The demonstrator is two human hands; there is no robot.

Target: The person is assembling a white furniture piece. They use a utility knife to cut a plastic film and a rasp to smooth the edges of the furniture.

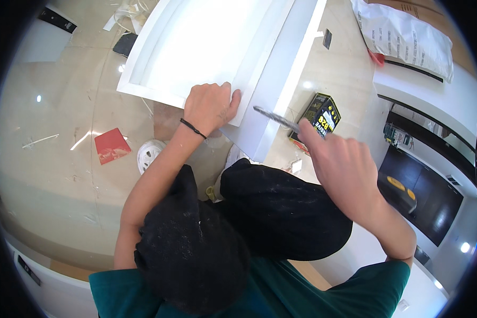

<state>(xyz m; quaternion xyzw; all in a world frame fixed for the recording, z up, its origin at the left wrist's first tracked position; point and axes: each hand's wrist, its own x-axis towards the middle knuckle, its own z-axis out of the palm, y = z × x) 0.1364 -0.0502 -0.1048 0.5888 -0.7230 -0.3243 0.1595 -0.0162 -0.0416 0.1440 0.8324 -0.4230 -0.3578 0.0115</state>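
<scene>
A large white box-like frame (143, 96) with a bright pale inner face stands before me, its near corner close to my knees. My left hand (209, 107), with a dark band at its wrist, sits on the frame's near rim; its fingers curl over the rim and their tips are hidden. In the air right of the frame, my right hand (346, 168) is closed round a long tool. A slim grey metal shaft (274, 117) sticks out past the thumb toward the frame, somewhat blurred. Behind the fist shows the tool's black and yellow end (398, 192). Its exact kind is unclear.
A black and yellow box (322, 114) stands on the glossy tiled floor at right. Left lie a red square piece (112, 146) and a round white slotted part (149, 153). A white printed sack (403, 40) is at top right, near white cabinetry (408, 79).
</scene>
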